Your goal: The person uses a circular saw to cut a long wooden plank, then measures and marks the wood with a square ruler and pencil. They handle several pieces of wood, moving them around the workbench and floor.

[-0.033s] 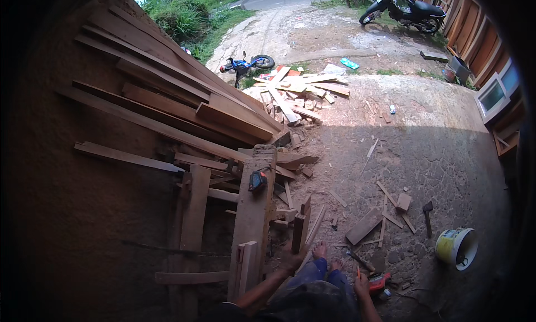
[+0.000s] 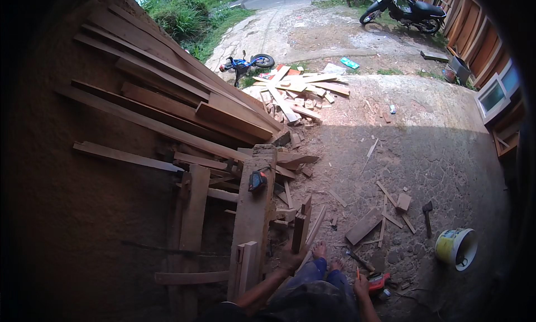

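My left hand [image 2: 291,259] is closed around the lower end of some short dark wooden pieces [image 2: 300,231], held upright beside the bench plank [image 2: 248,216]. My right hand [image 2: 362,287] is lower right, its fingers closed on a thin orange pencil [image 2: 358,273] that points up. On the plank rests a black and orange tape measure [image 2: 257,180]. Pale wood blocks [image 2: 245,266] stand at its near end. Past my right hand a red tool [image 2: 379,281] lies on the ground, its kind unclear. A hammer [image 2: 363,261] lies near my feet.
Long boards [image 2: 167,121] lean along the left wall. A pile of offcuts [image 2: 301,93] lies ahead, near a fallen small blue bike [image 2: 245,65]. To the right are a hatchet [image 2: 427,216], a tipped yellow-white bucket [image 2: 446,246] and a wood block [image 2: 364,226]. A motorcycle [image 2: 402,12] stands far back.
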Available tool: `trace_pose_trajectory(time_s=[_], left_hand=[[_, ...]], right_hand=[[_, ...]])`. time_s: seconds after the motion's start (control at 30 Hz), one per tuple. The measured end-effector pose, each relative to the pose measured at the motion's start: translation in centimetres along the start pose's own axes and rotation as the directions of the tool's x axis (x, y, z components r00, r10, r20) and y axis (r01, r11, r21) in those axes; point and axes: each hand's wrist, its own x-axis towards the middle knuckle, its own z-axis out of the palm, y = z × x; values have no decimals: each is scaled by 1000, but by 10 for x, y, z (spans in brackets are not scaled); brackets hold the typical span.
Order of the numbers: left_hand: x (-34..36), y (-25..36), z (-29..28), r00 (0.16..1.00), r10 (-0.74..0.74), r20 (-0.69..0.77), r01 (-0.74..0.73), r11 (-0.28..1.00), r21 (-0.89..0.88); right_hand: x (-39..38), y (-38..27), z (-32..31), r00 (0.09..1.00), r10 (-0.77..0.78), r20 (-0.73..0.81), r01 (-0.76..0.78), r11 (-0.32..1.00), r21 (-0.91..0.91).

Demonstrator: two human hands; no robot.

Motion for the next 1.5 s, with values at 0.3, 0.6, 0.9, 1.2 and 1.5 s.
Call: trace_pose_trajectory(time_s=[0.3,0.6,0.9,1.2,1.5], left_hand=[[23,0,14,998,-64,27,66,994,-81],[1,-7,45,1000,22,-8,-22,999,-37],[-22,-16,64,996,-90,-3,90,995,34],[-30,-13,86,980,-199,28,197,979,57],[-35,-13,90,984,-176,13,175,983,60]], right_hand=[[14,17,14,998,61,4,-61,997,40],[6,85,-8,986,165,-6,-159,959,235],[-5,158,-30,913,407,-15,-386,877,285],[-22,180,-42,929,369,20,-355,877,322],[-10,169,-57,902,429,53,-410,811,418]])
